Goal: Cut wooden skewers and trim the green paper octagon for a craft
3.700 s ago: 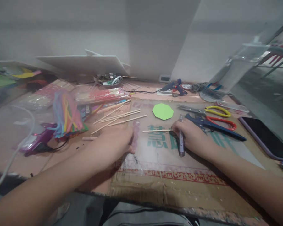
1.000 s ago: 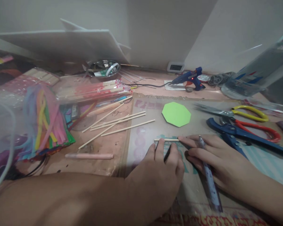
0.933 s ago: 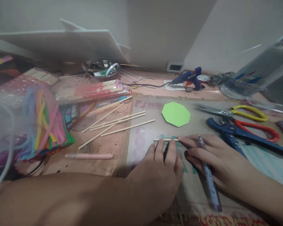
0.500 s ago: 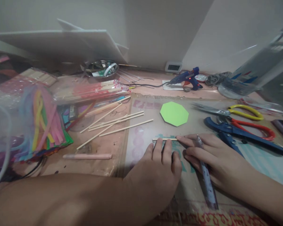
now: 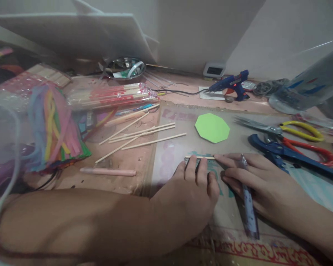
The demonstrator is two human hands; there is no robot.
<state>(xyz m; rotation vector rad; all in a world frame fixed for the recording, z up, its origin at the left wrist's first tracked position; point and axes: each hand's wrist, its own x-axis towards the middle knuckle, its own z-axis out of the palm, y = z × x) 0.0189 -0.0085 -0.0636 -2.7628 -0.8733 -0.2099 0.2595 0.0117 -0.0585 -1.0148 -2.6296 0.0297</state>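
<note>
My left hand (image 5: 191,192) lies palm down on the cardboard with its fingers spread. Its fingertips rest along a short wooden stick (image 5: 211,157), and what lies under the fingers is partly hidden. In my right hand (image 5: 255,177) a pen (image 5: 249,214) is tucked between the fingers, slanting down toward me. The right index fingertip touches the stick's right end. Just beyond both hands sits a green paper octagon (image 5: 212,128).
Several long wooden sticks (image 5: 154,141) and a pink pen (image 5: 108,171) lie to the left. Scissors (image 5: 302,131) and blue cutters (image 5: 283,151) are at the right. Behind stand a blue glue gun (image 5: 233,84), a metal bowl (image 5: 123,68) and a clear container (image 5: 302,88).
The view has tilted down and turned slightly left, so everything sits higher and farther right. Both hands keep their places on the stick, with the pen still in the right.
</note>
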